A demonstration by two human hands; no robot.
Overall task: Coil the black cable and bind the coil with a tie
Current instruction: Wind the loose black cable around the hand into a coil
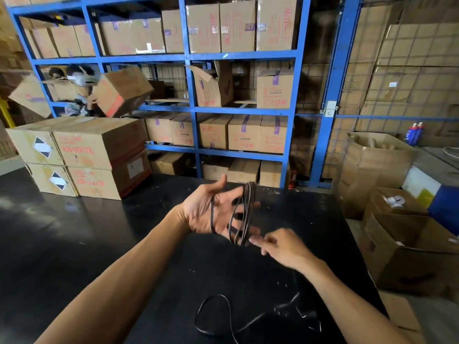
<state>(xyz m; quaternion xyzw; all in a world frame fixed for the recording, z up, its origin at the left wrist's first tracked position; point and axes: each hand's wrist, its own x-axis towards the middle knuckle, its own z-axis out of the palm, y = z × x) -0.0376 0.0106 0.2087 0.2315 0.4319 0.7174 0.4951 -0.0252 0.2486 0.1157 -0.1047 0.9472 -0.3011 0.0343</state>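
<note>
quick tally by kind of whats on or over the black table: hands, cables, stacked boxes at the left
hands: 2, left hand open with loops round it, right hand at the coil
black cable: 1, part coiled, the rest slack on the black table
stacked cardboard boxes: 4, two over two
total: 7

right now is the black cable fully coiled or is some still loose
Partly coiled. Several loops of the black cable hang around the open left hand, while a loose length lies on the table.
</note>
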